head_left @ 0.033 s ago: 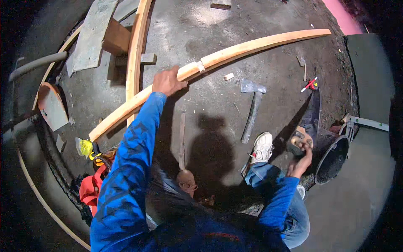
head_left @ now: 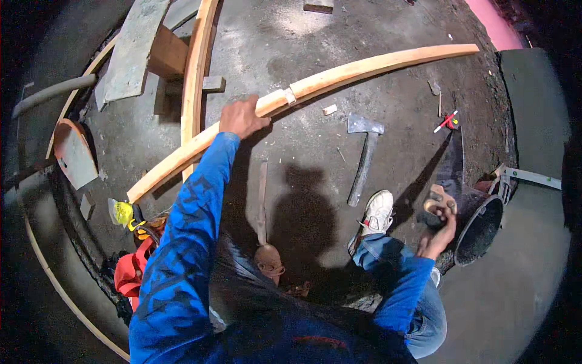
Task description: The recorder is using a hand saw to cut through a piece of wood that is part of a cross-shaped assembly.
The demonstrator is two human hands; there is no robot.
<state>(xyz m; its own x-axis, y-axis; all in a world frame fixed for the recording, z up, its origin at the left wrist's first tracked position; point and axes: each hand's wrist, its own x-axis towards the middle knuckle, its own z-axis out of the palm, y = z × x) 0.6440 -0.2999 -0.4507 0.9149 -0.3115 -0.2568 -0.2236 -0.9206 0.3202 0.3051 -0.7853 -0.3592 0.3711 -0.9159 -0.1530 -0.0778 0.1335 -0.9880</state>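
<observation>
My left hand (head_left: pixel 242 118) is wrapped over a long squared timber (head_left: pixel 376 62), just left of a shallow notch cut in its top. The timber lies crosswise over another timber (head_left: pixel 195 79). Low on the right, my right hand (head_left: pixel 438 236) has its fingers bent around the edge of a handsaw's wooden handle (head_left: pixel 442 197); its grip is partly hidden. The dark blade of the handsaw (head_left: pixel 451 161) points away from me, its far end beside a red and yellow tape measure (head_left: pixel 452 122). An axe (head_left: pixel 365 148) lies between my hands.
A black bucket (head_left: pixel 482 233) lies tipped beside my right hand. A spirit level (head_left: pixel 532 178) is behind it. A hammer-like wooden handle (head_left: pixel 262 206) lies near my body. At left are a red bag (head_left: pixel 130 273), a board (head_left: pixel 136 54) and a curved panel (head_left: pixel 76 155).
My right hand and the handsaw's handle have shifted slightly to the right. My left hand stays on the timber.
</observation>
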